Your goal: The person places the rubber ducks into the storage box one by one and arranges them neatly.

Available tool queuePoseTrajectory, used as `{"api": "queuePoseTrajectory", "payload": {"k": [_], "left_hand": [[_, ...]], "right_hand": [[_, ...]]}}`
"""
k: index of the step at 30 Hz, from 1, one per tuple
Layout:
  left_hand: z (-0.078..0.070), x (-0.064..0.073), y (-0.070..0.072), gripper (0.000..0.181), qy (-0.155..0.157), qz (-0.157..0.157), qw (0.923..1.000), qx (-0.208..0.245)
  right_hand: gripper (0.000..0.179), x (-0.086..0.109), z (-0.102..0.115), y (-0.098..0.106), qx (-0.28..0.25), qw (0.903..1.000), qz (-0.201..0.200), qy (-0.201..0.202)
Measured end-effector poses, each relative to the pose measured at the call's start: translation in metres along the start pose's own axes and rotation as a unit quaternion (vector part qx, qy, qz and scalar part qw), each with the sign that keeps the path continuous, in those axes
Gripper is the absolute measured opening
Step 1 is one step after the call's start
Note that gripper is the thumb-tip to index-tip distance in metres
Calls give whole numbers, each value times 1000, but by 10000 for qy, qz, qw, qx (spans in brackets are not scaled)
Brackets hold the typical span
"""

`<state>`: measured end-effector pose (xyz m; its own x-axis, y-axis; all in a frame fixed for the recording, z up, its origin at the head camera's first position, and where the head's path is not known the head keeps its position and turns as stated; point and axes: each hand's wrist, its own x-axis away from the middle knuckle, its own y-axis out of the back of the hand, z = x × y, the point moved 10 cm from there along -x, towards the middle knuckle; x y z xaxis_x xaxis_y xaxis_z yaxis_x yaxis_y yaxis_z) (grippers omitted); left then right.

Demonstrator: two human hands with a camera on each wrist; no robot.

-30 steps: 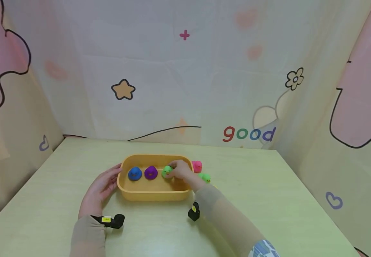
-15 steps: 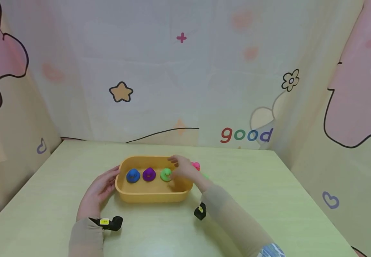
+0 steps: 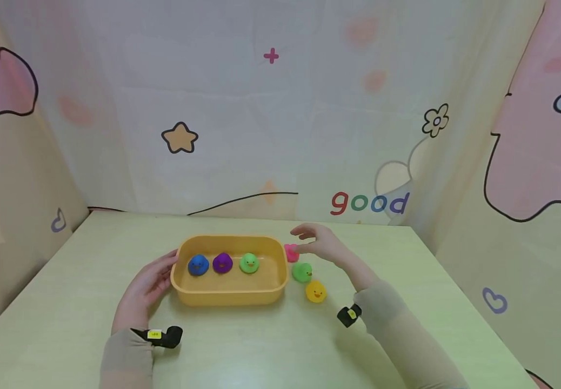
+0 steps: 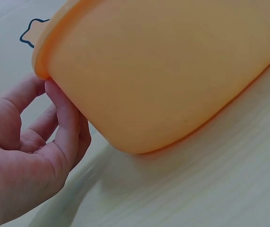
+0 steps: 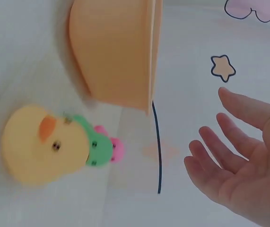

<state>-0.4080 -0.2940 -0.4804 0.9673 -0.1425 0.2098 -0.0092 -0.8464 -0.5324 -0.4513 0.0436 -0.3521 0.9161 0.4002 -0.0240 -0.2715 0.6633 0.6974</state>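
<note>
In the head view, a yellow-orange plastic basin (image 3: 229, 297) holds a blue rubber duck (image 3: 198, 265), a purple one (image 3: 222, 263) and a light green one (image 3: 249, 263) in a row. My left hand (image 3: 146, 281) rests against the basin's left end; in the left wrist view its fingertips touch the wall just under the rim. Past the basin's right end, my right hand (image 3: 326, 244) hovers with loosely bent fingers and holds nothing. Under its fingertips a pink toy (image 3: 291, 253) partly shows. A green duck (image 3: 302, 272) and a yellow duck (image 3: 316, 292) stand closer to me.
All of this is on a pale wooden tabletop (image 3: 241, 346). A printed cloth backdrop (image 3: 241, 119) closes off the back, and cloth panels rise on both sides. The pink toy sits close by the basin's right end.
My right hand has let go of the light green duck inside the basin, lifted out and moved right, over the pink toy. My left hand has stayed against the basin.
</note>
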Motion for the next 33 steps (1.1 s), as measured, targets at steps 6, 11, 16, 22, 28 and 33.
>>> {"api": "queuePoseTrajectory", "payload": {"k": [6,11,16,22,28,33], "left_hand": [[-4,-1,1,19,-28,17,10000,-23],[-4,-3,2,18,-17,20,10000,-45],[-2,-3,2,34,-21,-32,9998,-195],[-1,-2,0,37,-44,-18,9998,-204],[0,-2,0,14,-53,-16,9998,-189],[-1,-2,0,16,-83,4,9998,-171]], "right_hand": [[39,19,-20,7,183,9997,149,-27],[38,30,-43,6,2,9993,203,-312],[42,38,-64,-2,-233,9979,283,-537],[44,47,-81,-12,-626,9949,348,-710],[45,55,-91,-18,-878,9927,433,-703],[48,60,-98,-20,-1075,9896,466,-829]]}}
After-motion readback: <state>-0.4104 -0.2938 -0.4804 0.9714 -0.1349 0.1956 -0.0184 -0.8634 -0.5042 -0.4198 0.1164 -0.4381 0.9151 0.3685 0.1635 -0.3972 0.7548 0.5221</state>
